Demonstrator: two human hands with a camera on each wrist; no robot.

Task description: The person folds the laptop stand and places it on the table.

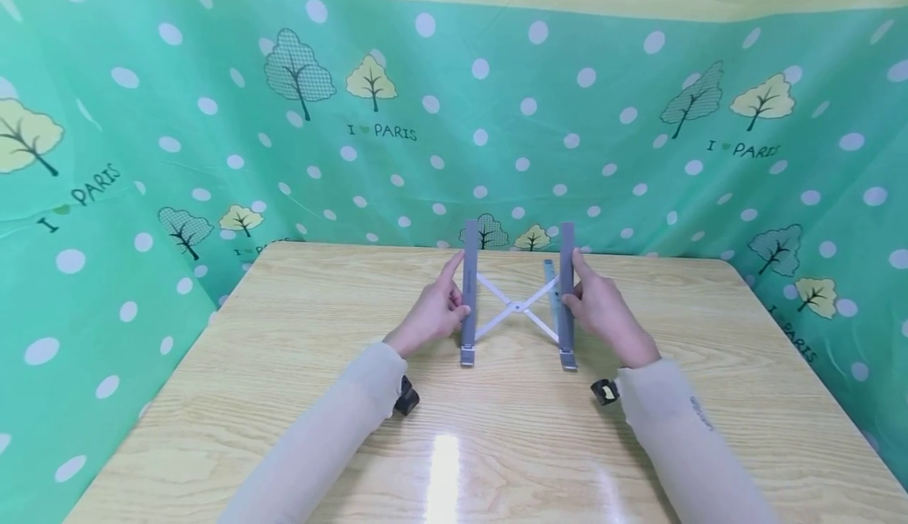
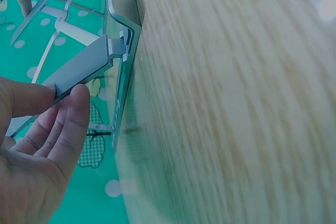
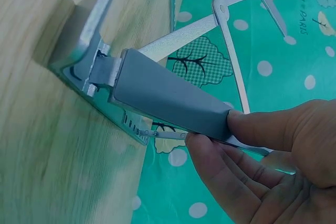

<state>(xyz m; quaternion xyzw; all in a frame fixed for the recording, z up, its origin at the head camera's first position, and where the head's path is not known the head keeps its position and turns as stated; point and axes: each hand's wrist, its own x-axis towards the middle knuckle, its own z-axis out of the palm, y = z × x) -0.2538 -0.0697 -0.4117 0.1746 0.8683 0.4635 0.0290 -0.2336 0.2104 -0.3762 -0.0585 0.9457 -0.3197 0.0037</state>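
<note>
A grey folding laptop stand (image 1: pixel 517 306) stands spread on the table, its two long arms joined by a crossed silver brace. My left hand (image 1: pixel 433 309) pinches the left arm (image 1: pixel 470 288) between thumb and fingers. On the other side, my right hand (image 1: pixel 601 303) grips the right arm (image 1: pixel 567 295) the same way. In the left wrist view, the thumb lies on top of the padded arm (image 2: pixel 84 66) and fingertips are under it. The right wrist view shows a hinge and a turned-up front lip (image 3: pixel 86 27) at the base.
The wood-grain table (image 1: pixel 319 295) reaches toward a green polka-dot cloth (image 1: pixel 397 169) printed with trees, which hangs behind and at both sides. Dark wrist devices (image 1: pixel 407 396) sit at both cuffs. Light glares off the table's near part.
</note>
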